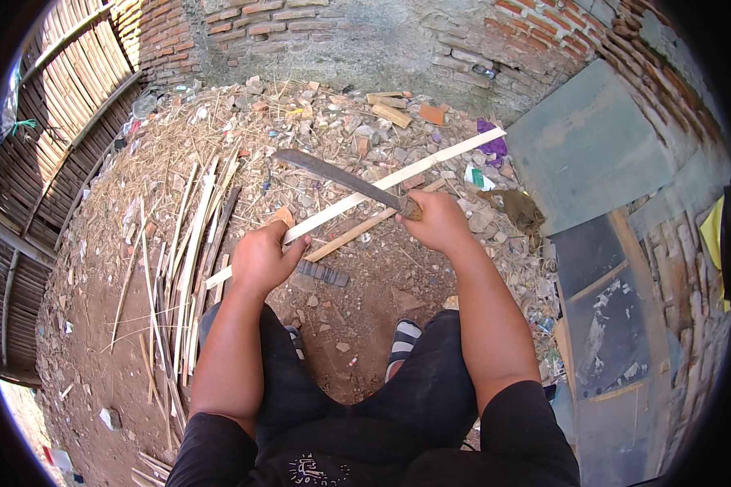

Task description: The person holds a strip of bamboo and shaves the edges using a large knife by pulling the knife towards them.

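Black short-sleeved shirt (512,438) with white print (307,469) — dark trousers (440,365), striped sandals (403,341).

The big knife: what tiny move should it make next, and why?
Perhaps the right hand should slide the machete along the pale wooden strip, away from the left hand: the blade crosses the strip, and the left hand grips the strip toward its near end, outside that path. Whether they touch, I can't tell.

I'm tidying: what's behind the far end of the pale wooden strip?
A purple scrap shows on both sides of the pale strip; the part the strip covers cannot be seen.
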### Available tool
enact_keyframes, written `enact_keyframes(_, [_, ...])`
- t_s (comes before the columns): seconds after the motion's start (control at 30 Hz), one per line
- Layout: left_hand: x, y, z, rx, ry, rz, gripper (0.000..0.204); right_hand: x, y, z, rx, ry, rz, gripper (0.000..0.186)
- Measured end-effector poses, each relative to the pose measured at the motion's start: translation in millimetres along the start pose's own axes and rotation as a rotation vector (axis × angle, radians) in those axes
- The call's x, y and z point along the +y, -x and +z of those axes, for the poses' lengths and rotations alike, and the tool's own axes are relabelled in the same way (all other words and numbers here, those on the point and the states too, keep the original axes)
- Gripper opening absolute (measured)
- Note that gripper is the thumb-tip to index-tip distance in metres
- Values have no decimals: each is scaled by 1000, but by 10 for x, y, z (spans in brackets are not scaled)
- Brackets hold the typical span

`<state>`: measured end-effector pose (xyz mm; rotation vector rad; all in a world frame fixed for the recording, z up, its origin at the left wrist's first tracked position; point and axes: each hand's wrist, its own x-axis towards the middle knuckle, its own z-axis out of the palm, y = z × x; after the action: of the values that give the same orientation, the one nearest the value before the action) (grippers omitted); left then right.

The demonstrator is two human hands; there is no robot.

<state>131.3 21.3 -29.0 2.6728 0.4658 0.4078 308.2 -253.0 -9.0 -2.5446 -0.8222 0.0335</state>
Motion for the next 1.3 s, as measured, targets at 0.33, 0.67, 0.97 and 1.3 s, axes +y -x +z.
enact_keyframes(0.33, [-36, -23, -70, 15, 14, -13, 45, 254, -37, -85, 73, -121, 111, 36])
enact_keyframes(0.67, [-53, -31, -36, -21, 19, -45, 48, 328, -92, 83, 216, -185, 90, 42])
enact_keyframes(0.97, [-102, -13, -26, -24, 56, -12, 48, -94, 19, 74, -50, 34, -121, 34])
enact_keyframes(1.3, [-93, -37, -49, -34, 18, -44, 50, 405, -60, -36, 201, -198, 147, 46])
